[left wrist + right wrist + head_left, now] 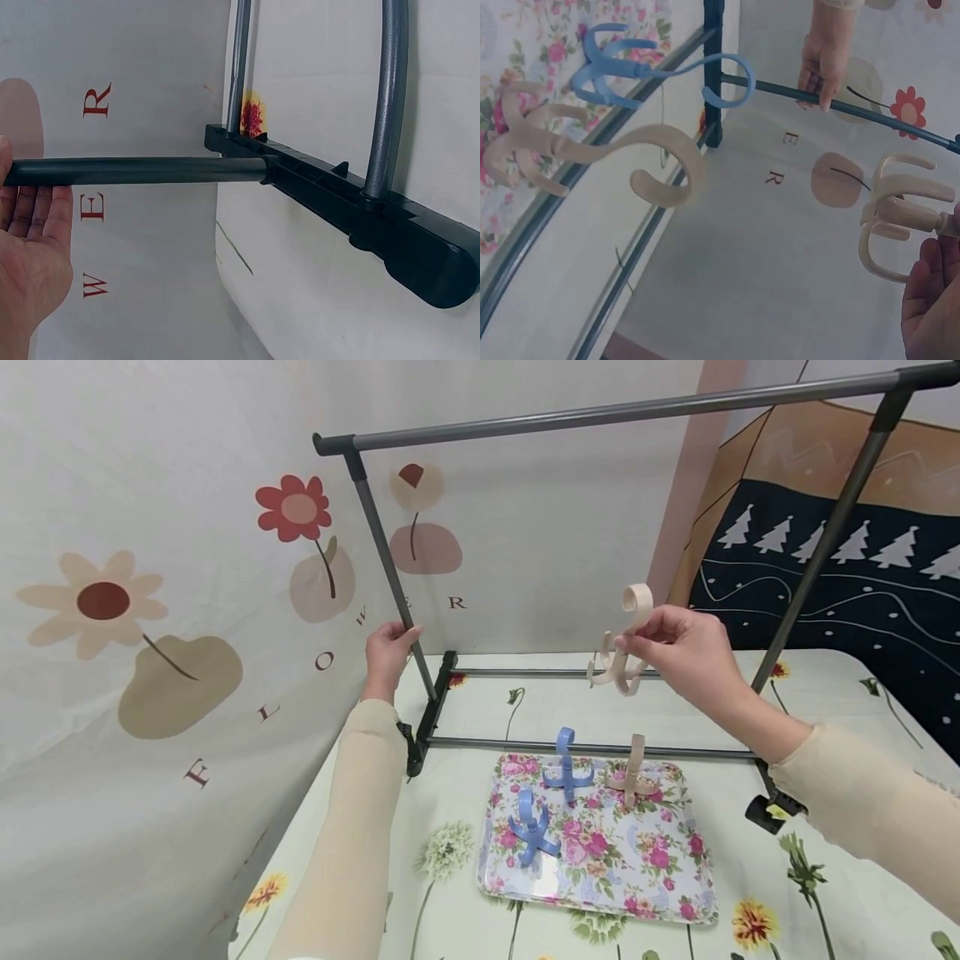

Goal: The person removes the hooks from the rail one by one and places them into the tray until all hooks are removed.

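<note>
My left hand (pixel 387 662) holds the left upright post (pixel 382 539) of a dark grey metal garment rack. In the left wrist view, the fingers (pixel 54 214) pass behind that post and the thumb lies at the frame's edge. Up in the air, inside the rack's frame, my right hand (pixel 690 647) pinches a beige multi-prong hook (pixel 620 670) by its stem. The hook's curved top points up and its prongs hang below, well under the top bar (pixel 555 421). The right wrist view shows these prongs (pixel 904 214) spread out beyond the fingertips.
A floral tray (pixel 600 877) lies on the flower-print tablecloth before the rack, bearing two blue hooks (pixel 567 772) and another beige hook (pixel 633 772). Two lower bars (pixel 510 744) join the rack's black feet (pixel 429 722). Behind hangs a printed curtain (pixel 540 527).
</note>
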A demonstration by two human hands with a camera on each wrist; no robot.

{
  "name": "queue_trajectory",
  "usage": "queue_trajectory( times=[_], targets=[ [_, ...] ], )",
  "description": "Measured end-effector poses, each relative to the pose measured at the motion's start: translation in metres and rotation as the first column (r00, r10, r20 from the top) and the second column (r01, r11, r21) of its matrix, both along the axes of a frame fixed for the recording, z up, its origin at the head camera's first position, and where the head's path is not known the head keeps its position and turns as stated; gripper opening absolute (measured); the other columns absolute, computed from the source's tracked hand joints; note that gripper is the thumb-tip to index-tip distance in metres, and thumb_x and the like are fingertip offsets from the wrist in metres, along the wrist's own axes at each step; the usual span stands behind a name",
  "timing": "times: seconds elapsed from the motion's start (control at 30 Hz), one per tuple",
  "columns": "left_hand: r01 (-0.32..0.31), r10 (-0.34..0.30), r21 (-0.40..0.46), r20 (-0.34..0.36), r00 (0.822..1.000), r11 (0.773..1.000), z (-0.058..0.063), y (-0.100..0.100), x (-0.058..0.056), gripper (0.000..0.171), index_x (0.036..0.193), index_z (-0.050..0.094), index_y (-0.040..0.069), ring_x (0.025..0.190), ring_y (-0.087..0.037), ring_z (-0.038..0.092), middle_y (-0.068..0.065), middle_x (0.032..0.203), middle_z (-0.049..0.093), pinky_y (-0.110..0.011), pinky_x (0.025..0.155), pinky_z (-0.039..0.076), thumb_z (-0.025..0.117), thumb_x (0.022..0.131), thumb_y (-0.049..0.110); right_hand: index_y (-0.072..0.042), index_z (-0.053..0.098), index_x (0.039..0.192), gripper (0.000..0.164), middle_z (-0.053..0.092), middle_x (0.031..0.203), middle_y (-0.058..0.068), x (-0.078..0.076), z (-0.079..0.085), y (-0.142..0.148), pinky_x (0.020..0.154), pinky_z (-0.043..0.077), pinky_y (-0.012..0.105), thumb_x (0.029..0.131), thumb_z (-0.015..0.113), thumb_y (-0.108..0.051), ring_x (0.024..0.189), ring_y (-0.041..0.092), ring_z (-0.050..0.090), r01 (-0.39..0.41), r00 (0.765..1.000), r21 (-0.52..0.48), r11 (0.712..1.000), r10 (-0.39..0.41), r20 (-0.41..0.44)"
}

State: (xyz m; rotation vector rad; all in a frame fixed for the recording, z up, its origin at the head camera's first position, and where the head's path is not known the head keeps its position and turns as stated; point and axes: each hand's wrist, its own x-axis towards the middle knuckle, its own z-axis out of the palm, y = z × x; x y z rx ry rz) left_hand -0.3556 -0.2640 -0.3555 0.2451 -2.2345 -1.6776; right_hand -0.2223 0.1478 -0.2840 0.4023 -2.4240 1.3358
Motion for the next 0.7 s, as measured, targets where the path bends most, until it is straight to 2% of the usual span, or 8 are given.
queue_trajectory(
  times=[0.1,0.23,0.3,0.47,0.7],
  targets=[
    [0.000,0.000,-0.001,0.004,1.000,1.000,0.000,0.000,0.001,0.029,0.110,0.063,0.004,0.107,-0.025,0.059,-0.007,0.105,0.064,-0.040,0.095,0.046,0.070,0.095,0.028,-0.005,0.073,0.105,0.027,0.072,0.099,0.010,0.004,-0.007,-0.001,0.078,0.050,0.021,0.091,0.074,-0.029,0.087,0.015,0.063,-0.019,1.000,-0.001,1.000,0.019,0.018],
    [0.001,-0.001,0.000,0.005,1.000,1.000,0.000,0.000,0.001,0.031,0.111,0.063,0.004,0.108,-0.025,0.059,-0.007,0.106,0.064,-0.040,0.095,0.046,0.070,0.095,0.030,-0.005,0.073,0.103,0.028,0.072,0.097,0.010,0.008,-0.018,-0.002,0.082,0.049,0.037,0.091,0.074,-0.030,0.086,0.020,0.061,-0.065,0.997,-0.005,0.998,0.065,0.051],
    [0.002,-0.002,0.000,0.005,1.000,1.000,0.000,0.000,0.001,0.031,0.111,0.063,0.004,0.108,-0.025,0.059,-0.007,0.106,0.064,-0.041,0.096,0.046,0.070,0.095,0.030,-0.005,0.073,0.102,0.027,0.072,0.096,0.009,0.010,-0.023,-0.002,0.083,0.049,0.041,0.092,0.073,-0.030,0.086,0.021,0.062,-0.089,0.993,-0.008,0.996,0.089,0.071],
    [0.003,-0.003,0.006,0.004,1.000,1.000,0.000,0.000,0.001,0.031,0.110,0.063,0.004,0.108,-0.025,0.059,-0.007,0.106,0.063,-0.042,0.097,0.045,0.070,0.094,0.029,-0.006,0.074,0.097,0.024,0.073,0.089,0.007,0.016,-0.035,-0.004,0.077,0.050,0.039,0.092,0.074,-0.030,0.081,0.020,0.061,-0.117,0.987,0.000,0.993,0.116,0.110],
    [0.008,-0.008,0.012,-0.006,1.000,1.000,-0.001,-0.001,0.000,0.032,0.112,0.063,0.003,0.109,-0.026,0.059,-0.008,0.106,0.063,-0.045,0.100,0.044,0.070,0.095,0.029,-0.006,0.073,0.095,0.022,0.073,0.086,0.005,0.024,-0.048,-0.004,0.079,0.050,0.037,0.091,0.075,-0.028,0.079,0.021,0.064,-0.136,0.977,-0.014,0.991,0.137,0.161]
  ],
)
